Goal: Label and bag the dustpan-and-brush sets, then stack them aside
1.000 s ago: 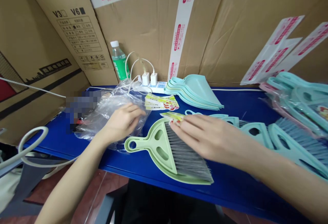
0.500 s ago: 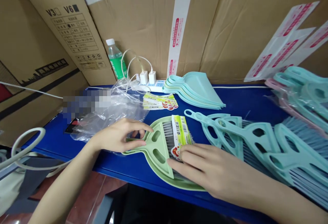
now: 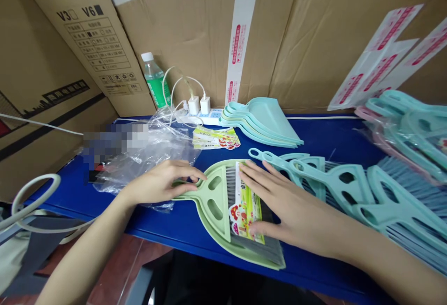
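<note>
- Cardboard boxes (image 3: 195, 39) wall the back; one reads "V3" and "V6", its tape lettering too small to read
- Blue counter (image 3: 324, 132), its near edge close under the green dustpan (image 3: 223, 235)
- Green brush (image 3: 213, 195) lies in the dustpan; the left hand (image 3: 160, 184) pinches its handle
- Right hand (image 3: 289, 207), fingers flat, presses the printed label card (image 3: 246, 207) on the bristles; writing illegible
- Teal brushes (image 3: 349, 188) run out of frame at right

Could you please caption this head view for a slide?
Left hand grips green dustpan handle; right hand flattens label card on brush bristles.
</note>
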`<state>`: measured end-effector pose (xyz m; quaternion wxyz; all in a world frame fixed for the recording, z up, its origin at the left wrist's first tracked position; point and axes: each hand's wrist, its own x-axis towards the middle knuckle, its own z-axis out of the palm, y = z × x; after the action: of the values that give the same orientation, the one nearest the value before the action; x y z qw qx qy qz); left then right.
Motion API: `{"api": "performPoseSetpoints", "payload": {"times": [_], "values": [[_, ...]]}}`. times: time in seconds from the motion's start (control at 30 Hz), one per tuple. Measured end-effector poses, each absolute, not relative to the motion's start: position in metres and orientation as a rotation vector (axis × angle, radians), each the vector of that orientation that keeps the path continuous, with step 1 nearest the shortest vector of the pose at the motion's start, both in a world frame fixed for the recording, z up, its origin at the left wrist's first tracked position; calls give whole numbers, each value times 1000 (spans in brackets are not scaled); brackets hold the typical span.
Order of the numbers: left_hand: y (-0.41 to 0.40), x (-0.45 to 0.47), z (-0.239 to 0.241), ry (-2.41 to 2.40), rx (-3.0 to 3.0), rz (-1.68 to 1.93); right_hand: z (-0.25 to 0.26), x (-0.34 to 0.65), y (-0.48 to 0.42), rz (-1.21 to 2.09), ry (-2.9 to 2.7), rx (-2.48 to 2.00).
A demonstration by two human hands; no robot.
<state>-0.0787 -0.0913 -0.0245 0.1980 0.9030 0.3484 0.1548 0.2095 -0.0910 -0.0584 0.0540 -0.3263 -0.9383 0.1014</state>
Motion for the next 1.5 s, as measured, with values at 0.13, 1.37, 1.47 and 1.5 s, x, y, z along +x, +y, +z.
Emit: {"api": "performPoseSetpoints", "payload": {"times": [0.13,1.37,1.47,1.5], "values": [[-91,-78,-25,953,2553,448,-54,206,-94,447,-2861,-1066],[-88,-80,-28,981,2555,452,-47,209,-98,768,-2855,-1183],[-88,-80,-28,979,2564,443,-48,209,-97,757,-2869,-1182],[-88,-80,-28,980,2565,441,-49,209,-97,753,-2872,-1181]]}}
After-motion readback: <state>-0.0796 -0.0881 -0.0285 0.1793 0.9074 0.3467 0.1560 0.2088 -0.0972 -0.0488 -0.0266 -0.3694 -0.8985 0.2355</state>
